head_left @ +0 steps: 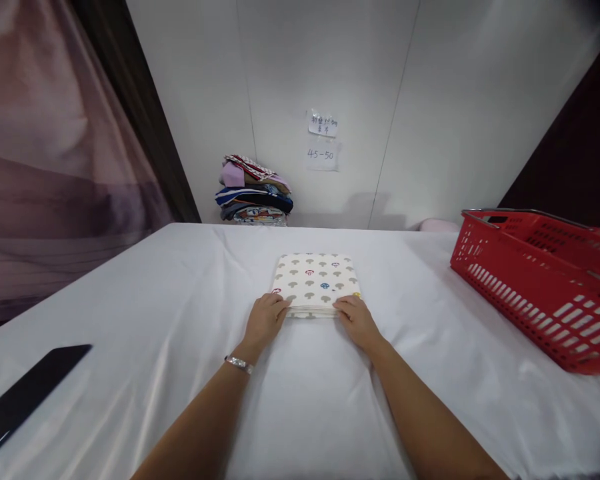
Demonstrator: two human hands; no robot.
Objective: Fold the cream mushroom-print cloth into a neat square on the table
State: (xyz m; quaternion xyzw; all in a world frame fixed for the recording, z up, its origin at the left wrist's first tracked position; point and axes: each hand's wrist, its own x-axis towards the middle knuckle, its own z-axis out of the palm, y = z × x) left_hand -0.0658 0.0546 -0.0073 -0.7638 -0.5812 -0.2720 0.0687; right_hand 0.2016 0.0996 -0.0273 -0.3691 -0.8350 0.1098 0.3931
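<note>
At the lower left of the frame a black phone (27, 395) lies flat on the white tablecloth (145, 313). Upper left of centre, a stack of folded clothes (254, 191) sits against the wall. In the middle of the frame lies a folded cream cloth with a mushroom print (315, 280). The left hand (265, 320), a bracelet (239, 363) on its wrist, rests with fingers curled on the cloth's near left corner. The right hand (356, 320) presses its fingers on the near right corner. Above, two paper notes (323, 140) hang on the wall. At the right edge stands a red plastic basket (540, 287).
</note>
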